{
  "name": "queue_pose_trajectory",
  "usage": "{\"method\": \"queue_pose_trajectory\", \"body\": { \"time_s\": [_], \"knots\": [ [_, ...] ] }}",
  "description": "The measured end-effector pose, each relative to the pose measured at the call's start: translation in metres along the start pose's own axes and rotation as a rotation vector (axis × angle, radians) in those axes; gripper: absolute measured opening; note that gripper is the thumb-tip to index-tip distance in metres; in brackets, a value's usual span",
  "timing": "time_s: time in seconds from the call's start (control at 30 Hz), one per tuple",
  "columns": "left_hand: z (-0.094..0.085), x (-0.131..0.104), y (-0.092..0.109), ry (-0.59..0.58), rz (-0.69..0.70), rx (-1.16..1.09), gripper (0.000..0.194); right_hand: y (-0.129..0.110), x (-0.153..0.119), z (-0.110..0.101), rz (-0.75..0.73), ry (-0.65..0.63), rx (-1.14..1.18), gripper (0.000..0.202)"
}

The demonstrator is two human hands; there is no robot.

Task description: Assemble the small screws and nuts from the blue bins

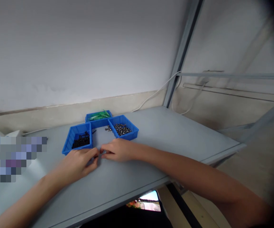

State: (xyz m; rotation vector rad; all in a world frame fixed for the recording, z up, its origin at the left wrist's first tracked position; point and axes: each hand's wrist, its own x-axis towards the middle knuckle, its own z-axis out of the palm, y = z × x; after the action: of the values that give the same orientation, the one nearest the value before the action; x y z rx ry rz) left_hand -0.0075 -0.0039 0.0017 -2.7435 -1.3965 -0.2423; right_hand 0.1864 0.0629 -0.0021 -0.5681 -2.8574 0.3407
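Observation:
My left hand [82, 161] and my right hand [115, 149] meet over the grey table, fingertips pinched and almost touching. Whatever lies between the fingers is too small to make out. Just beyond my left hand is a blue bin [67, 139] with small black parts [81, 141] in it. Past my right hand sits another blue bin [129, 136] holding small shiny metal parts [121, 129]. A few metal pieces [108, 128] lie on the table beside that bin.
A third blue bin [99, 122] with green strips [100, 115] stands at the back near the wall. A white cable [151, 96] runs to a metal post [175, 76]. Below the table's front edge a lit screen [150, 201] shows. The far left is pixelated.

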Motion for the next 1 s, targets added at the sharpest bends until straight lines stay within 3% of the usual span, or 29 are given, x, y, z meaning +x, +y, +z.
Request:
{"method": "queue_pose_trajectory", "body": {
  "time_s": [0.47,1.0],
  "knots": [
    [0.0031,0.0010,-0.0020,0.009,0.006,-0.025,0.026,-0.0028,0.0017,-0.0003,-0.017,-0.015,-0.038,0.024],
    [0.0004,0.0029,0.0005,-0.103,-0.063,0.050,0.022,0.0028,0.0002,0.0032,-0.017,0.068,-0.022,0.018]
  ]
}}
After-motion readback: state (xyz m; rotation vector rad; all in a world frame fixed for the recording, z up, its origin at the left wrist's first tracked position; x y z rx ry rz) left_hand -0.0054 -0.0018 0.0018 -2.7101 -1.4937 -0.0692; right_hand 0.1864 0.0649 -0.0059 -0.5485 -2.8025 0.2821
